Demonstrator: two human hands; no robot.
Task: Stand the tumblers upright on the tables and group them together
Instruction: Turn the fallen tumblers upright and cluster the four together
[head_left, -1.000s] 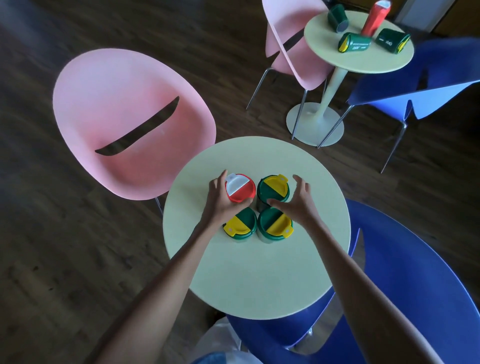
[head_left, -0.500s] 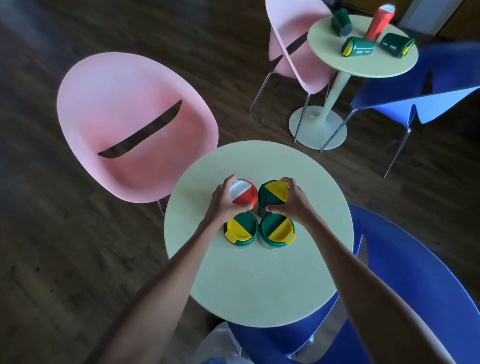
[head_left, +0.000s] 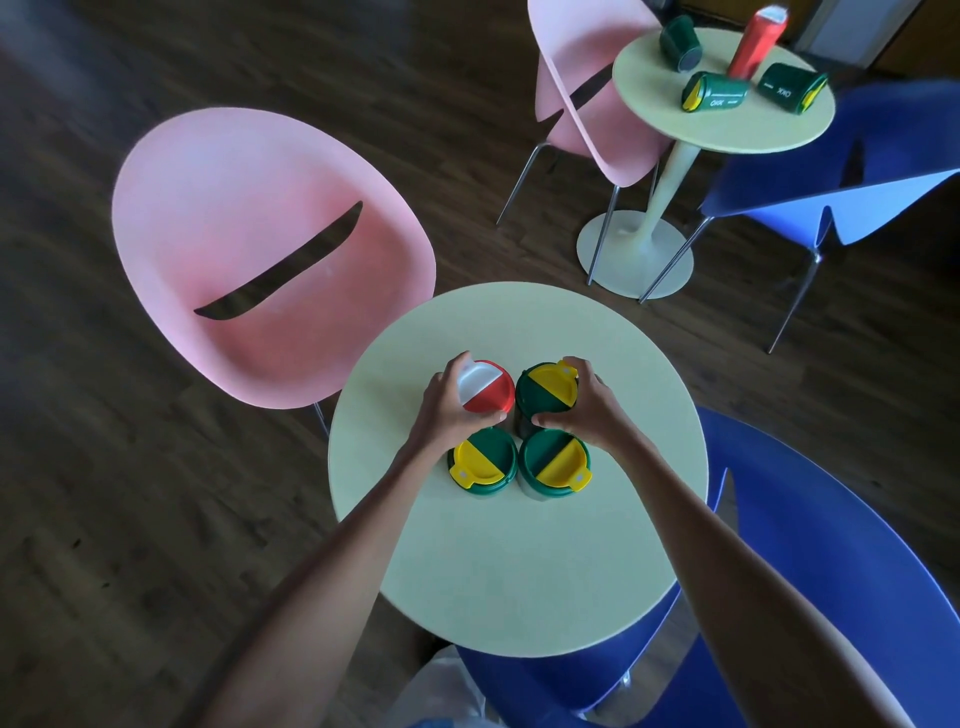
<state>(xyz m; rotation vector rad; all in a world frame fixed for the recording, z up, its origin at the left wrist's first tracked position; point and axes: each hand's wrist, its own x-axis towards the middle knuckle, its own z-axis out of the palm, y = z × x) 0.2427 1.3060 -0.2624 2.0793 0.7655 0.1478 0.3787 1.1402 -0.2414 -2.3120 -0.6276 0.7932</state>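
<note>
1. While I look down on the near round table (head_left: 519, 571), 4 tumblers stand upright on it in a tight square, and I take the red tumbler (head_left: 488, 391) as my landmark.
2. My left hand (head_left: 447, 413) is wrapped around the red tumbler just under its red and white lid, thumb on the near side, fingers curled round the far side.
3. Just to the right of the red tumbler stands a green tumbler (head_left: 543, 397) with a green and yellow lid; the 2 look to be touching or very nearly so.
4. My right hand (head_left: 589, 410) grasps that green tumbler from its right side, thumb in front, fingers over the far edge.
5. Directly nearer to me than the red tumbler stands a second green tumbler (head_left: 483, 462), its yellow tab pointing toward my left forearm.
6. Diagonally from the red tumbler, near and to the right, stands a third green tumbler (head_left: 556, 465), close against its neighbours.
7. Far beyond the red tumbler, up and to the right, is a second round table (head_left: 727, 130). On it a red bottle-shaped tumbler (head_left: 756, 44) stands upright, and 3 green tumblers (head_left: 717, 92) lie on their sides around it.
8. A pink chair (head_left: 260, 249) sits to the left of the red tumbler, beyond the table edge.
</note>
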